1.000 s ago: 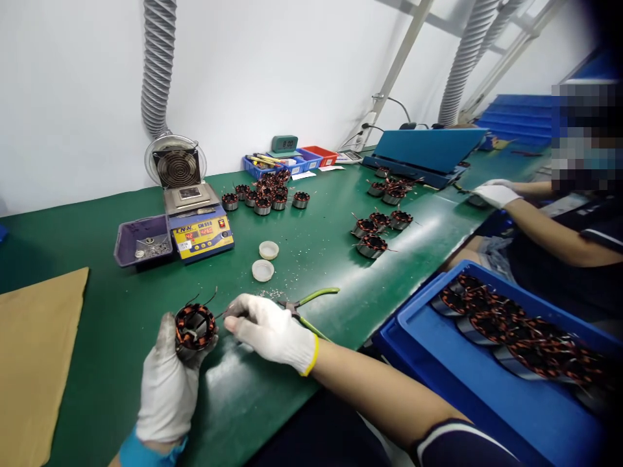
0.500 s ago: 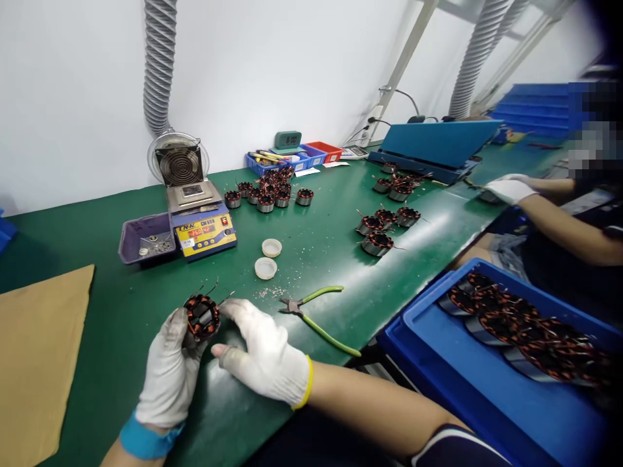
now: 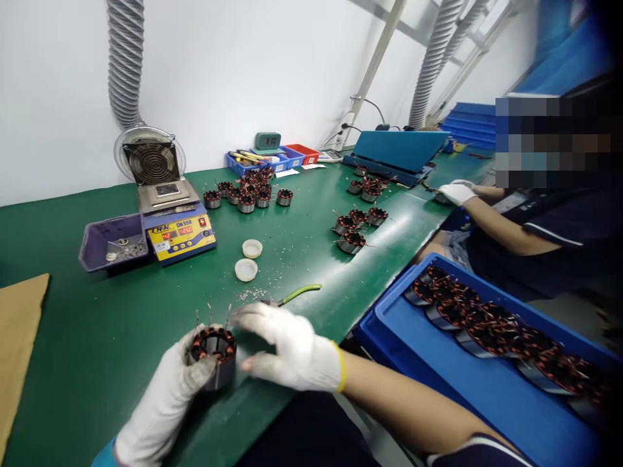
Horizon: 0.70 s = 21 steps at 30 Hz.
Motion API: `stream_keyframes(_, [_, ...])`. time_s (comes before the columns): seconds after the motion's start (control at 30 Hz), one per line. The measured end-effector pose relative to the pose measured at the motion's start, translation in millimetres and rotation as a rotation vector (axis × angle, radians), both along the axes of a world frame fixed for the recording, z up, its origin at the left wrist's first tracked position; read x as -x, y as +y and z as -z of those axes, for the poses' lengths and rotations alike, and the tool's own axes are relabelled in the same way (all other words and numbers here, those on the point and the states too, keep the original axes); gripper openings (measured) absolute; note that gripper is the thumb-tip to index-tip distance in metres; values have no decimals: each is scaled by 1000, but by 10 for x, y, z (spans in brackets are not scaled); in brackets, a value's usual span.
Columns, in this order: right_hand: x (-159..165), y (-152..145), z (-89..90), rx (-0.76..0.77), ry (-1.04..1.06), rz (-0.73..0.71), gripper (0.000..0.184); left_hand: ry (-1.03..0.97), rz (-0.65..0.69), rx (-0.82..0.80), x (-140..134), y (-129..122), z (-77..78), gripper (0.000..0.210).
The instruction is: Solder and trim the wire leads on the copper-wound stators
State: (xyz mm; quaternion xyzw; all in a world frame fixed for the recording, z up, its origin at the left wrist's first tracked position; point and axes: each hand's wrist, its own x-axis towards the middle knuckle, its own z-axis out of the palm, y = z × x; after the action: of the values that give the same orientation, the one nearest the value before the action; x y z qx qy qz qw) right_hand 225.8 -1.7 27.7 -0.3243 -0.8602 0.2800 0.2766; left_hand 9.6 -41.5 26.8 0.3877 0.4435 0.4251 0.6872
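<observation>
Copper-wound stator point(image 3: 226, 368), near left, pinched in left hand point(image 3: 178, 379); right hand point(image 3: 292, 347), spread, just to its right, could bend upright leads point(image 3: 211, 316) by brushing them.

Metal-walled coil ring point(image 3: 224, 373) near the front edge of the glossy bench point(image 3: 304, 243) — smooth plastic tray point(image 3: 433, 357) just beside that edge

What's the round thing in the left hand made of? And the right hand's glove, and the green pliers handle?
Round thing: gray, shiny metal side, probably steel; the orange-brown windings look like copper wire.
White glove: matte, creased fabric, likely knitted cloth.
Green pliers handle: smooth, slightly glossy coating, perhaps plastic or rubber; I can't tell which.
</observation>
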Motion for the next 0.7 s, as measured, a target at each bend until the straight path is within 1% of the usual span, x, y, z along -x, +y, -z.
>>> stream_keyframes(0.03, [-176,47,-32,-54,-100,2,70,9,8,0,-20,-24,16,58])
stream_keyframes(0.07, [-355,96,-52,-86,-225,40,91,22,14,6,-42,-46,31,63])
stream_keyframes(0.1, [-529,145,-57,-82,-364,106,112,30,20,14,-62,-64,46,67])
stream_keyframes(0.13, [-690,190,-48,-59,-489,160,126,25,27,26,-80,-77,61,70])
stream_keyframes(0.17, [-832,229,-29,-22,-601,193,133,11,41,44,-93,-86,77,70])
stream_keyframes(0.2, [-951,260,-5,15,-687,216,136,-11,61,62,-103,-89,96,68])
stream_keyframes(0.23, [-1045,284,17,42,-740,221,135,-38,77,78,-110,-90,116,67])
stream_keyframes(0.3, [-1160,317,33,57,-768,206,128,-76,90,109,-124,-85,156,67])
stream_keyframes(0.33, [-1184,330,21,47,-757,194,123,-80,83,121,-133,-85,170,72])
stream_keyframes(0.4, [-1179,357,-42,24,-747,177,107,-71,33,138,-159,-92,169,85])
stream_keyframes(0.47, [-1115,384,-131,2,-801,192,87,-49,-15,164,-191,-110,128,88])
stream_keyframes(0.5, [-1066,394,-173,-14,-850,208,76,-44,-29,173,-204,-121,100,85])
stream_keyframes(0.57, [-943,404,-231,-57,-970,244,57,-37,-15,173,-218,-134,51,78])
stream_keyframes(0.63, [-815,402,-233,-106,-1074,279,44,-25,24,153,-205,-132,35,76])
stream_keyframes(0.7, [-726,407,-167,-139,-1125,344,34,1,67,144,-163,-118,56,76])
